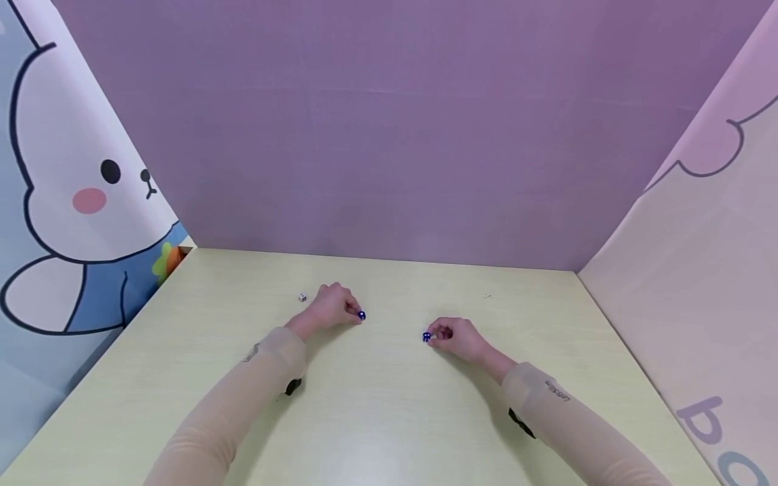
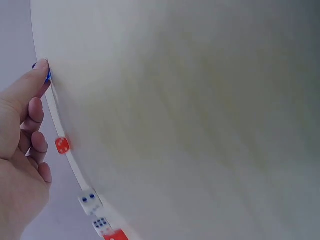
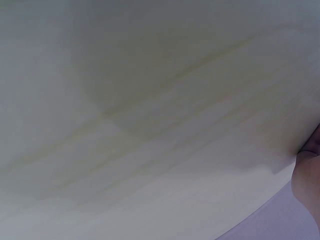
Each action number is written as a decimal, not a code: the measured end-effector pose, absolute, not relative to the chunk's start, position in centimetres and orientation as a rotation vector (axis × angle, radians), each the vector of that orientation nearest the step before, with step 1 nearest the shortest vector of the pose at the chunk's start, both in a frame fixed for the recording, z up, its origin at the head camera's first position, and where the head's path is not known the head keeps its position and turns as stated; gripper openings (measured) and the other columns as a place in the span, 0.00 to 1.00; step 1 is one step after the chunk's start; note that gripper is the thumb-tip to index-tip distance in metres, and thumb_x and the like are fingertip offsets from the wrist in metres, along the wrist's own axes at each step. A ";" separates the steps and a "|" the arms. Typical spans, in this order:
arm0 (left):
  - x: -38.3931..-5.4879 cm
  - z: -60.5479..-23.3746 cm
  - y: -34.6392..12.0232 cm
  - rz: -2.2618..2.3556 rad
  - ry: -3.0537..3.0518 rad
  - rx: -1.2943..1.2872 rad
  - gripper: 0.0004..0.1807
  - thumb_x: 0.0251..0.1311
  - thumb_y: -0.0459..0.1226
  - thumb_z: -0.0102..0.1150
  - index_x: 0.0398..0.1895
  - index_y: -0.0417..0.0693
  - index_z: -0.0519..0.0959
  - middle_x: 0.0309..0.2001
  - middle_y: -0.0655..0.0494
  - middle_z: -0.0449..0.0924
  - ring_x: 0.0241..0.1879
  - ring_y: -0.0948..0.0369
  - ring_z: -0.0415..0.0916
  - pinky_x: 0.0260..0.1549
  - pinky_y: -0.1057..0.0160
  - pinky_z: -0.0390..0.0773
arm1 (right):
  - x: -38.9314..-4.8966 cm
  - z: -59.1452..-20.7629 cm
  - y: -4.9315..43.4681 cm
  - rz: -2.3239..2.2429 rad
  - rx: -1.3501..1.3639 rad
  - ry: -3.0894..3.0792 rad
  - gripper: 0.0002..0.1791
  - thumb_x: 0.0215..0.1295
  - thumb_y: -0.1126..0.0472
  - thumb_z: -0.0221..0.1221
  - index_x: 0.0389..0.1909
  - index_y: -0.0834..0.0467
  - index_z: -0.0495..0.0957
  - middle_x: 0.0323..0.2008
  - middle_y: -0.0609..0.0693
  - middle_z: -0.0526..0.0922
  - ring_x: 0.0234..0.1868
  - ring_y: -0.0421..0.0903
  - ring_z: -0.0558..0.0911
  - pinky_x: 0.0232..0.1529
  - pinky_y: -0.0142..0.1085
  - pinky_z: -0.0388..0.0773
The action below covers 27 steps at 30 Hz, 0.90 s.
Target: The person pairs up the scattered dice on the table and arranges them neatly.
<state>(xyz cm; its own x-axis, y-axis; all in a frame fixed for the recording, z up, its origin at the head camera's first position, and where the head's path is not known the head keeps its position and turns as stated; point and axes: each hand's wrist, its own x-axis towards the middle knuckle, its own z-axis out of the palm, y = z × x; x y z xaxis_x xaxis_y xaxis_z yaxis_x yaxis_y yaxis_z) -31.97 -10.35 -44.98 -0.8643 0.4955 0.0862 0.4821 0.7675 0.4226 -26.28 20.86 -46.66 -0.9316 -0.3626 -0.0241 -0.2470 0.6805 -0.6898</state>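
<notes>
My left hand (image 1: 333, 307) pinches a blue die (image 1: 362, 315) between thumb and fingertips, close over the table. The left wrist view shows the same blue die (image 2: 48, 75), mostly covered by the thumb (image 2: 37, 75). To the right, my right hand (image 1: 460, 337) holds another blue die (image 1: 427, 337) between thumb and forefinger, its pips facing up. A short gap of table separates the two dice. Only a sliver of the right hand (image 3: 307, 185) enters the right wrist view, where its die is hidden.
A white die (image 1: 302, 297) lies just left of the left hand. From the left wrist, a red die (image 2: 62, 145), white dice (image 2: 90, 201) and another red die (image 2: 116, 235) appear beyond it. The pale table (image 1: 377, 418) meets a purple panel (image 1: 389, 169) at the back.
</notes>
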 end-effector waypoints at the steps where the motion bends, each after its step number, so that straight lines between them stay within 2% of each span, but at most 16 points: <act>1: -31.9 -45.0 -10.1 0.684 2.919 0.819 0.08 0.45 0.45 0.73 0.29 0.56 0.86 0.27 0.67 0.80 0.34 0.62 0.67 0.42 0.55 0.58 | -26.3 -46.7 20.9 -1.090 -0.505 2.733 0.06 0.56 0.63 0.66 0.35 0.54 0.80 0.23 0.44 0.73 0.26 0.40 0.69 0.27 0.28 0.67; 14: -31.4 -45.0 -7.6 0.630 2.904 0.833 0.09 0.44 0.44 0.73 0.30 0.57 0.86 0.28 0.67 0.81 0.34 0.65 0.69 0.44 0.56 0.59 | -26.4 -46.6 20.7 -1.086 -0.514 2.750 0.07 0.55 0.63 0.66 0.35 0.54 0.81 0.23 0.44 0.73 0.26 0.39 0.69 0.27 0.28 0.67; 22: -30.0 -44.6 -5.8 0.736 2.911 0.740 0.07 0.43 0.42 0.74 0.28 0.56 0.86 0.24 0.68 0.81 0.31 0.66 0.70 0.52 0.45 0.59 | -26.3 -46.6 20.8 -1.096 -0.517 2.743 0.07 0.55 0.63 0.66 0.35 0.54 0.81 0.23 0.44 0.73 0.26 0.40 0.69 0.28 0.28 0.67; 27: -29.5 -44.6 -4.6 0.813 2.894 0.650 0.07 0.44 0.41 0.74 0.29 0.56 0.87 0.24 0.68 0.83 0.31 0.67 0.71 0.48 0.50 0.62 | -26.3 -46.5 20.9 -1.103 -0.521 2.743 0.07 0.55 0.64 0.66 0.36 0.55 0.81 0.24 0.45 0.74 0.27 0.40 0.70 0.28 0.28 0.68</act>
